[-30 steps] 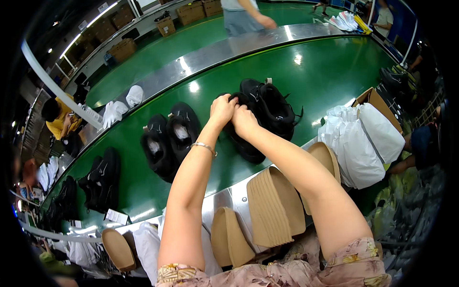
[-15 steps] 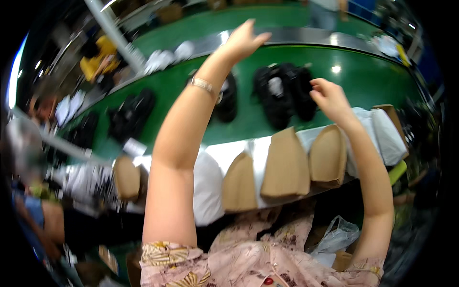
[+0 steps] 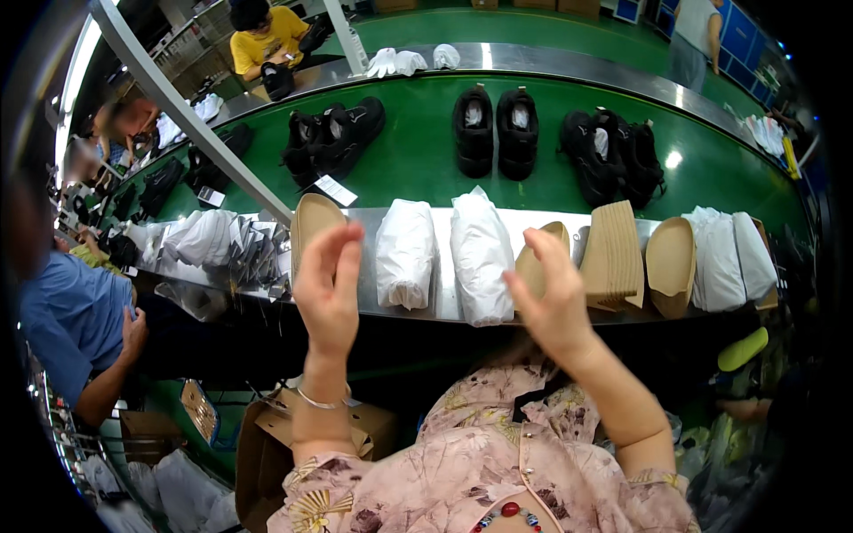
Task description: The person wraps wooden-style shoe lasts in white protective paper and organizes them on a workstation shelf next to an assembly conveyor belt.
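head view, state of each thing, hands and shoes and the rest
left hand: raised, open, empty
right hand: raised, open, empty
middle black shoes: paired, upright on green belt
white bundles: wrapped, lying on the steel ledge
tan insoles: stacked on edge

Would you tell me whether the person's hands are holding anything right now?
Empty: the left hand and right hand are raised, fingers open, nothing in them.

left hand (image 3: 327, 289) hiding part of tan insole (image 3: 313, 222), blurred person (image 3: 124, 120) far left
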`<control>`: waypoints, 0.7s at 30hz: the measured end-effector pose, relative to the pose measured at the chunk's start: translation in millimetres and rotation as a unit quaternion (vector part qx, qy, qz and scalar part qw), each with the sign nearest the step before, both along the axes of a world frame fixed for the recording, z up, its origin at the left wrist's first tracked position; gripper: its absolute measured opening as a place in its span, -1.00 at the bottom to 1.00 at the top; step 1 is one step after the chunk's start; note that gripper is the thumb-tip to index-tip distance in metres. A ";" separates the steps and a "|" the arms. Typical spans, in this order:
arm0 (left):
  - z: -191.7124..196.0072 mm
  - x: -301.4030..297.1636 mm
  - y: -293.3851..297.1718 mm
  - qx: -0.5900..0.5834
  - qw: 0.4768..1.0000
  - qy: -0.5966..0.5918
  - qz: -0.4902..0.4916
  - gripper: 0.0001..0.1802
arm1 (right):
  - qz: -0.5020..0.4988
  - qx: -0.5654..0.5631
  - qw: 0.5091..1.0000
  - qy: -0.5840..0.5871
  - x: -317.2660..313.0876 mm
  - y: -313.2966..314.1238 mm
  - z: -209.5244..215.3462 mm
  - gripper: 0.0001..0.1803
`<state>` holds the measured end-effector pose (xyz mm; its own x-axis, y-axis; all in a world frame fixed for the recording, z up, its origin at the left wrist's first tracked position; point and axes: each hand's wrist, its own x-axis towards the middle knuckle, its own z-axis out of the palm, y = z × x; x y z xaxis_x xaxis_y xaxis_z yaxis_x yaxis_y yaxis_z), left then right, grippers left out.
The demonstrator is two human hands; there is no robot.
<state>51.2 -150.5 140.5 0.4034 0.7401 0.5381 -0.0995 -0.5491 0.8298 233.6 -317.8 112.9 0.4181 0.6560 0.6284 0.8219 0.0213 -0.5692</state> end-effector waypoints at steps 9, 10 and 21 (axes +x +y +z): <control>-105.6 18.4 -93.5 -0.170 0.982 0.001 -0.077 -0.85 | -0.116 -0.062 0.990 -0.049 -58.7 11.9 -100.6 -0.14; -109.9 22.4 -96.2 -0.181 0.978 0.015 -0.098 -0.85 | -0.118 -0.065 0.990 -0.051 -57.3 12.3 -103.1 -0.16; -102.0 63.9 -88.9 -0.065 0.991 0.080 -0.082 -0.63 | -0.123 0.025 0.966 0.228 -13.5 -19.1 -34.7 -0.36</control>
<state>115.1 -239.3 38.5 0.5962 0.7164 0.3623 -0.0406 -0.4238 0.9048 220.1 -336.9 78.2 0.7977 0.4758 0.3705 0.4700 -0.1057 -0.8763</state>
